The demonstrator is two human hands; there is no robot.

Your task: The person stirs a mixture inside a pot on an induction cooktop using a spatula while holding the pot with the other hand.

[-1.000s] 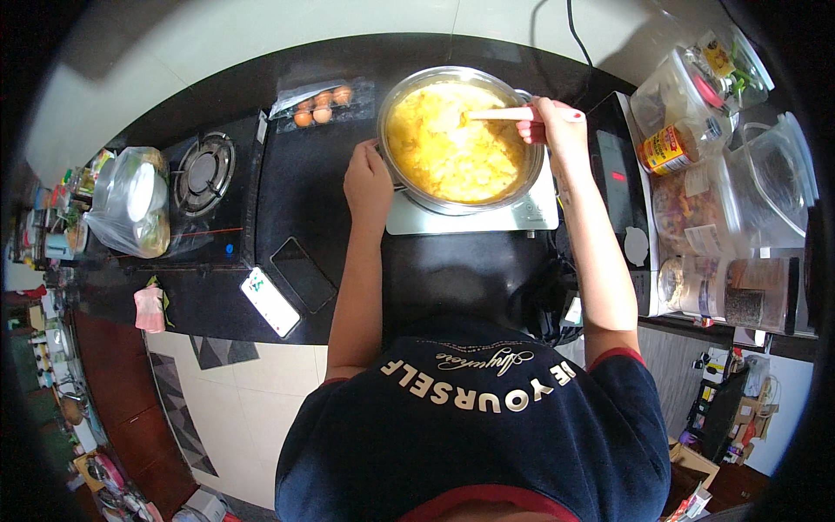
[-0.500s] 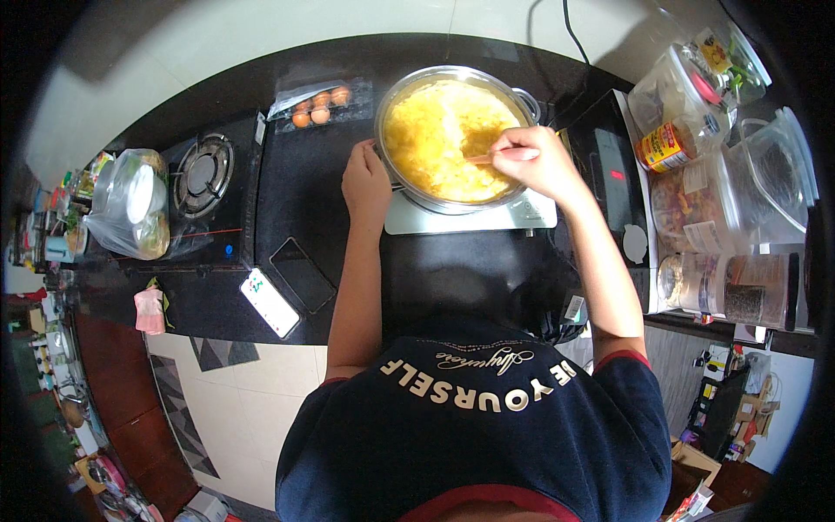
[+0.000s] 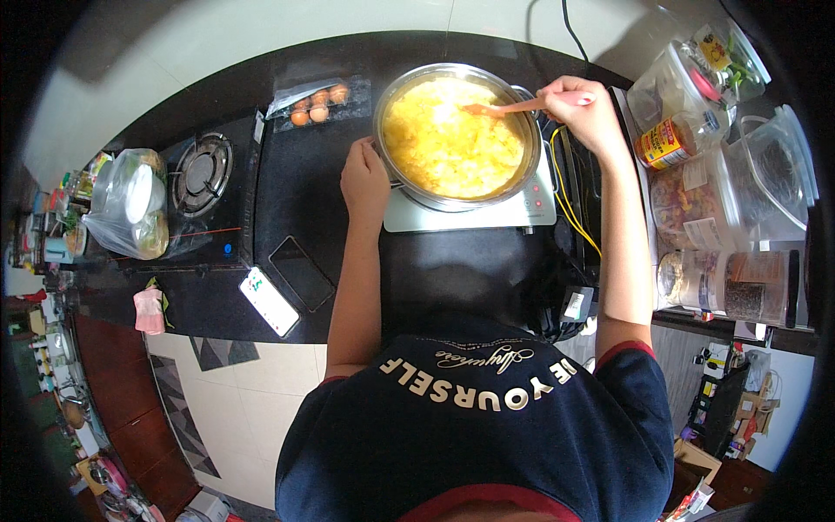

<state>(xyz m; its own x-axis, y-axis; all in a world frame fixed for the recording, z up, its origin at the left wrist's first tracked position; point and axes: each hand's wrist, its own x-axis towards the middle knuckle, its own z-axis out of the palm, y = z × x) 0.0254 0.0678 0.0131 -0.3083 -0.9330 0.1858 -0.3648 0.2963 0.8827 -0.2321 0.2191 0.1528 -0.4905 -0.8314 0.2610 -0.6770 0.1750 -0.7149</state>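
A wide steel pot (image 3: pixel 527 174) full of chunky yellow food in liquid (image 3: pixel 452 152) stands on a white induction cooker (image 3: pixel 461 220). At its left side my left hand (image 3: pixel 365 178) is closed on the pot's edge or handle; the exact grip is hidden behind the fingers. My right hand (image 3: pixel 578 109), beyond the pot's right rim, is closed around the handle of a reddish-brown spatula or spoon (image 3: pixel 513 107). Its tip is over the far middle of the yellow food, and I cannot tell whether it touches the surface.
Several brown eggs (image 3: pixel 318 106) lie in clear packaging to the pot's left. Farther left are a gas burner (image 3: pixel 203 174) and a plastic bag (image 3: pixel 130 209). A lit phone (image 3: pixel 270 302) rests near the counter's front. Plastic containers (image 3: pixel 696 200) and a jar (image 3: pixel 668 143) line the right side.
My right hand has moved away from over the pot to the upper right, drawing the utensil's tip toward the far side and showing more of its handle. My left hand stays at the pot.
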